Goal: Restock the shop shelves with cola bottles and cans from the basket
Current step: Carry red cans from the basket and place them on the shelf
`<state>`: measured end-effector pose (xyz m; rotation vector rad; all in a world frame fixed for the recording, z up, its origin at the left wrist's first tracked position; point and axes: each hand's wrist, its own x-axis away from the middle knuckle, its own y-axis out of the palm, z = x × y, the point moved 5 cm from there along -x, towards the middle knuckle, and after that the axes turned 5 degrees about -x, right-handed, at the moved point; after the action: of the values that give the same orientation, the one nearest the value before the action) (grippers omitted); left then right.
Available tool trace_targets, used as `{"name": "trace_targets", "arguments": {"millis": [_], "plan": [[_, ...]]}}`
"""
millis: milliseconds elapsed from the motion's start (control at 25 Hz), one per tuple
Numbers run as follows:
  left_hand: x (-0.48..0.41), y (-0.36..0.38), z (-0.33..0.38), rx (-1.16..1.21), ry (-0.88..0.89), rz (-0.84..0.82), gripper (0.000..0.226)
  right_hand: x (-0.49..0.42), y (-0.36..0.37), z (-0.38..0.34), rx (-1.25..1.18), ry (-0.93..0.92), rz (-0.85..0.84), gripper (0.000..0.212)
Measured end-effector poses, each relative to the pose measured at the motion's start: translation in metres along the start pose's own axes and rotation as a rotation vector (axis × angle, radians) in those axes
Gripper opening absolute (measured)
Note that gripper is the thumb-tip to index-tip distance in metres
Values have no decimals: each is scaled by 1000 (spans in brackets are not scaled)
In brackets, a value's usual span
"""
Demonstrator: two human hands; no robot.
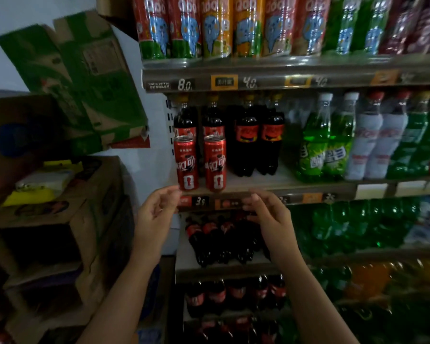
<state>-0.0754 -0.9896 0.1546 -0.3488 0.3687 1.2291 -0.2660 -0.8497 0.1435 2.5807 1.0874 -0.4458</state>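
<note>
Two tall slim red cola cans stand upright side by side at the front edge of the grey metal middle shelf (308,186), the left red can (187,163) and the right red can (215,163), long axes vertical, tops up, labels facing out. The left hand (154,214) sits just below and a bit left of the left can, fingers loosely curled with nothing in them; its fingertips (175,192) come right up by the can's base, and honestly I can't tell if they touch it. The right hand (271,214) hovers below the shelf lip, to the right of the right can, also loose and empty, clearly apart from it. Both cans carry big white Chinese characters and a white trophy-like mark near the bottom. Right behind them are dark cola bottles with red labels (185,120), and next to those, dark cola bottles with orange-red labels (258,137). The price strip under the cans reads "3" something (200,201); the upper strip shows "8.0" (185,84) and "4.0". The top shelf holds cartoon-printed "Qoo" drink cans (184,26). A green and white cardboard box (85,78) leans off to the left.
</note>
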Motion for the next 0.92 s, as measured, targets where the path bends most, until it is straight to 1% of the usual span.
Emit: {"name": "trace_targets", "arguments": {"millis": [160,280,400,640,920], "plan": [[63,-7,24,74,-24,-100,31,82,-21,-40,25,-26,70,19],[117,-2,51,169,-42,-230,25,161,-44,-77,43,-33,160,19],[170,11,77,189,-30,-360,17,227,-66,-112,90,-7,236,23],[292,63,130,247,-77,-557,18,351,-130,-176,165,-9,427,26],[438,119,210,303,-32,-811,21,482,-218,-246,177,-39,585,22]]}}
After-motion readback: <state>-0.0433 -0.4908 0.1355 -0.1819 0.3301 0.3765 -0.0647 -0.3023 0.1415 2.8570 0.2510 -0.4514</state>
